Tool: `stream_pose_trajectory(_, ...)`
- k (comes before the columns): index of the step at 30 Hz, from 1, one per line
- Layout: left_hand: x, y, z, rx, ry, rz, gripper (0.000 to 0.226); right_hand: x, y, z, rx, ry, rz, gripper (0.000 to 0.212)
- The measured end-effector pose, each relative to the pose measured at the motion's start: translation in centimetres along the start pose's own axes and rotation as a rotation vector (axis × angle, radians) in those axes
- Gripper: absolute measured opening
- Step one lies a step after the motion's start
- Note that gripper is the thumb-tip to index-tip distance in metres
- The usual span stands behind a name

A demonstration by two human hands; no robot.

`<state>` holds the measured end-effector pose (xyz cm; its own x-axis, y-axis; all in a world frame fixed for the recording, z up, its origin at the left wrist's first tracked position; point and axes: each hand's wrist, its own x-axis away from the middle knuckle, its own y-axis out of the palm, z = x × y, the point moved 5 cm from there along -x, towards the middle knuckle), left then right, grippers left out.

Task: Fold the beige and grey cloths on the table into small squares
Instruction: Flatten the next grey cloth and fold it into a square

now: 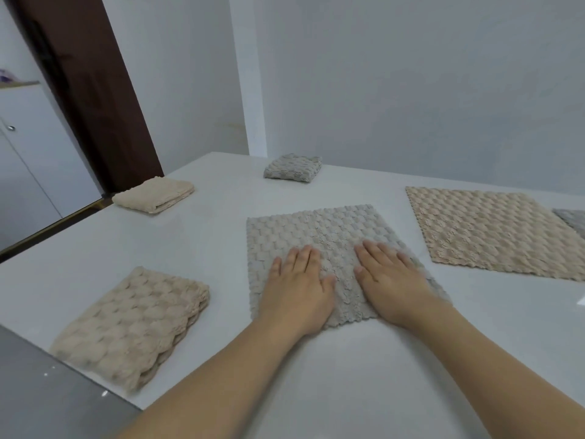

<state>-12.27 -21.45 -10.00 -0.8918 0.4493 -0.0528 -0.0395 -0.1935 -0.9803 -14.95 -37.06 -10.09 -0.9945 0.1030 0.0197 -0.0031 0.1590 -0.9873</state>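
Grey cloth (319,236) flat, unfolded, corners askew, both hands pressing

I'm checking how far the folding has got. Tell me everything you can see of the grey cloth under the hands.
The grey cloth is a thick, nubbly textile with a raised woven-looking pattern. It lies spread flat, roughly square, unfolded, in the middle of the white table, turned slightly askew. The left hand and right hand both press palm-down, fingers straight, on its near half. It touches no other cloth.
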Motion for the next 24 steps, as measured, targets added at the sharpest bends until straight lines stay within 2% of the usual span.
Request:
stream_pose_trajectory(5, 1.0, -0.7, -3.4, -0.017, -0.060, -0.042, 0.064, 1.2, -0.8, 2.9, 0.023, 0.101, -0.049, 0.057)
stream_pose_trajectory(9, 1.0, -1.4, -4.7, -0.085, -0.078, -0.121, 0.063, 0.6, -2.5, 3.1, 0.122, 0.078, -0.050, 0.056)
stream_pose_trajectory(12, -2.4, -3.3, -4.3, -0.122, -0.078, -0.044, 0.061, -2.4, -4.5, 1.8, 0.080, 0.001, 0.045, 0.053)
stream_pose_trajectory(14, -5.5, -4.9, -3.9, -0.094, -0.071, 0.040, 0.057, -5.1, -5.3, 0.7, 0.065, -0.069, 0.047, 0.053)
stream_pose_trajectory(16, -8.7, -5.9, -3.2, -0.030, -0.049, 0.038, 0.055, -7.8, -5.5, -0.6, 0.058, -0.118, 0.032, 0.053)
stream_pose_trajectory(20, -12.6, -3.1, -2.9, 0.173, -0.018, -0.099, 0.056, -11.4, -2.7, -2.3, -0.004, -0.123, -0.013, 0.053)
stream_pose_trajectory(24, -13.4, 0.1, -4.3, -0.002, -0.065, -0.059, 0.058, -13.0, -0.2, -1.2, -0.008, -0.049, -0.006, 0.055)
